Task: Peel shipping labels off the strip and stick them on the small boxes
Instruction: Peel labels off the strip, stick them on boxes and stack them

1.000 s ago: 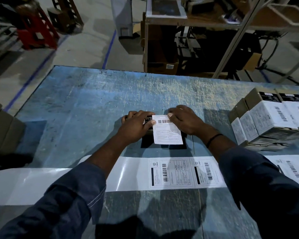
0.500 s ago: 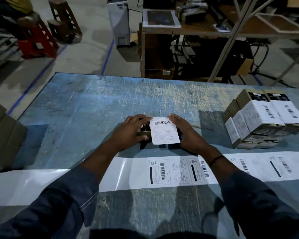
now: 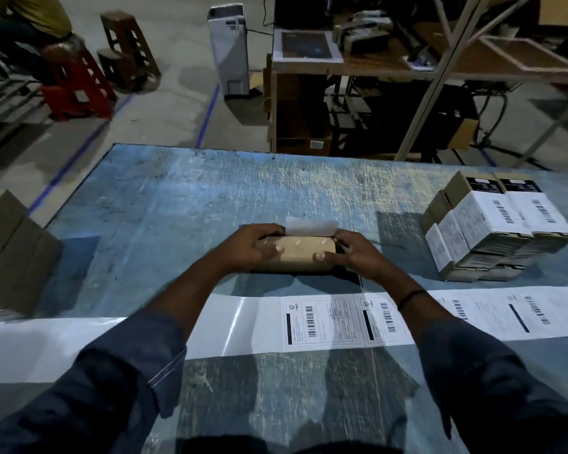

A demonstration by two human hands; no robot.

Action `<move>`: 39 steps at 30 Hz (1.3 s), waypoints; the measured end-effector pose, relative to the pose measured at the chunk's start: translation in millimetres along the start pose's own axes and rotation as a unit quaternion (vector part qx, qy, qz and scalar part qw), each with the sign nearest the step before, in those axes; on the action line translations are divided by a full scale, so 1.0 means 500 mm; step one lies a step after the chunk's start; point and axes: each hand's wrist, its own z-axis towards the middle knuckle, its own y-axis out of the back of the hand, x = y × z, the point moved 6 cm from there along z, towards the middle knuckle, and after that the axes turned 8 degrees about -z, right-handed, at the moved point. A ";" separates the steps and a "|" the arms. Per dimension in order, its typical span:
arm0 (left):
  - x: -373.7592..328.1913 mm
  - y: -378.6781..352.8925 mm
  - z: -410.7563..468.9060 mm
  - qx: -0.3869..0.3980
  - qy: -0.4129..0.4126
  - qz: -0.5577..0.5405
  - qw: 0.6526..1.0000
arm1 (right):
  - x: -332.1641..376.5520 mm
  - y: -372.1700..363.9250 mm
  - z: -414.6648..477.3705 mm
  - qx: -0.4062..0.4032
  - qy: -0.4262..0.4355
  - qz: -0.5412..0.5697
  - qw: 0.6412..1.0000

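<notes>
Now, left hand [image 3: 250, 247] and right hand [image 3: 354, 253] clamp a small brown cardboard box [image 3: 300, 255] whose white paper label [image 3: 309, 226], loose beyond them, may crease if folded unevenly.

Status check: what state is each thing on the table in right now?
Small box: held by both hands, plain brown side facing the camera.
Label on it: part sticks up past the far edge.
Left hand: grips the box's left end.
Right hand: grips its right end.
Strip: flat on the table, left part bare, labels remaining rightward.
Stacked boxes: labelled, at right.
</notes>
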 end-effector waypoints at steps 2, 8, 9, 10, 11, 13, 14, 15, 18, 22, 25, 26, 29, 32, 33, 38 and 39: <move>-0.008 -0.003 0.014 0.015 0.007 0.017 1.000 | 0.010 0.000 0.008 0.015 -0.014 0.056 0.998; -0.009 -0.009 0.014 0.007 -0.005 -0.052 0.999 | 0.004 0.004 0.006 0.016 0.002 0.083 0.996; -0.009 -0.012 0.012 0.007 -0.018 -0.059 0.998 | 0.005 0.004 0.004 0.014 0.015 0.075 0.997; -0.011 -0.014 0.009 0.006 -0.030 -0.060 0.998 | 0.006 0.005 0.000 0.011 0.024 0.071 0.997; -0.008 -0.015 0.009 0.002 -0.035 -0.054 0.998 | 0.003 0.005 -0.002 0.011 0.029 0.071 0.997; 0.000 -0.018 0.011 -0.003 -0.050 -0.022 0.999 | -0.003 0.003 -0.007 0.007 0.044 0.054 0.998; 0.005 -0.020 0.012 -0.007 -0.064 0.004 0.998 | -0.002 0.004 -0.010 -0.001 0.054 0.033 0.998; 0.008 -0.024 0.011 -0.010 -0.082 0.030 0.996 | 0.001 0.004 -0.015 -0.010 0.066 0.008 0.998; 0.009 -0.030 0.002 -0.031 -0.129 0.105 0.986 | 0.003 0.002 -0.026 -0.010 0.093 -0.038 0.995; 0.002 -0.037 -0.015 -0.078 -0.166 0.158 0.970 | -0.004 0.001 -0.038 0.009 0.108 -0.096 0.989; 0.003 -0.043 -0.025 -0.109 -0.182 0.177 0.961 | -0.002 0.008 -0.038 -0.002 0.098 -0.156 0.983; 0.000 -0.043 -0.026 -0.124 -0.174 0.158 0.964 | 0.003 0.008 -0.035 -0.025 0.082 -0.142 0.986; -0.033 -0.045 -0.020 -0.210 -0.106 0.046 0.971 | 0.019 -0.003 -0.022 -0.156 0.001 0.007 0.988; -0.044 -0.052 -0.006 -0.291 0.024 0.007 0.956 | 0.030 -0.031 -0.009 -0.250 -0.020 0.076 0.965; -0.040 -0.053 -0.003 -0.298 0.052 0.008 0.953 | 0.026 -0.038 -0.007 -0.265 -0.032 0.100 0.959; -0.021 -0.050 0.006 -0.259 0.067 -0.002 0.964 | 0.016 -0.040 -0.009 -0.269 -0.034 0.126 0.954; -0.020 -0.050 0.006 -0.256 0.063 -0.005 0.965 | 0.016 -0.038 -0.009 -0.263 -0.034 0.110 0.958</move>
